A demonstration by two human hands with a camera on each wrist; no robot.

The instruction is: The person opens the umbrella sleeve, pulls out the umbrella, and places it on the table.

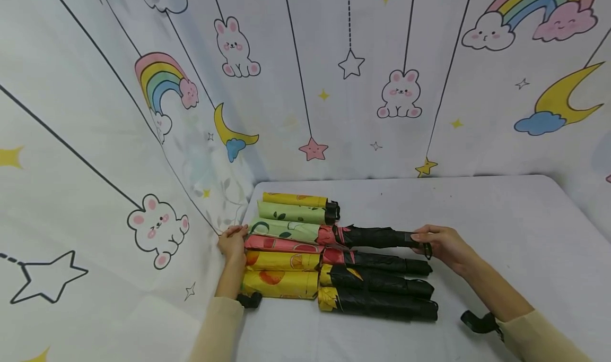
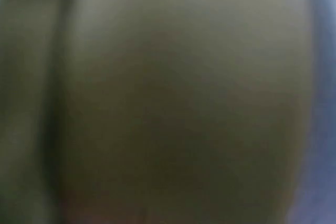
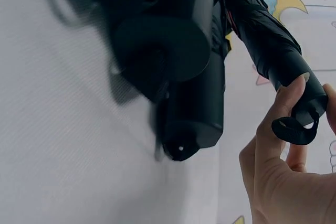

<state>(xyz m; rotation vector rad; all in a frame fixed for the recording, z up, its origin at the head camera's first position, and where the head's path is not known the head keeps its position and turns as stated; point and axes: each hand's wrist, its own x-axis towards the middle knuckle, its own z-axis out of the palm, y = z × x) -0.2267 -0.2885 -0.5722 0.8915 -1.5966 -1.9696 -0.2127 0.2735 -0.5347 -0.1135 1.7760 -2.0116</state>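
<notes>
Rolled umbrella-like bundles lie side by side in two columns. In the head view my right hand (image 1: 446, 248) pinches the black handle end of a black bundle with a red tip (image 1: 372, 236); that tip meets the right end of a green patterned bundle (image 1: 286, 230). The right wrist view shows fingertips and thumb on the handle (image 3: 296, 85), a strap loop hanging below. At the left ends of the green and pink bundles (image 1: 281, 243) is my left hand (image 1: 233, 241), its finger shape partly hidden. The left wrist view is blurred and blocked.
Below lie yellow bundles (image 1: 280, 284) and more black ones (image 1: 382, 303). Behind are a short yellow roll (image 1: 295, 199) and a light green roll (image 1: 291, 212). Printed curtains stand at the left and back of the white table (image 1: 501, 213). Black wrist devices (image 1: 479, 322) are near both sleeves.
</notes>
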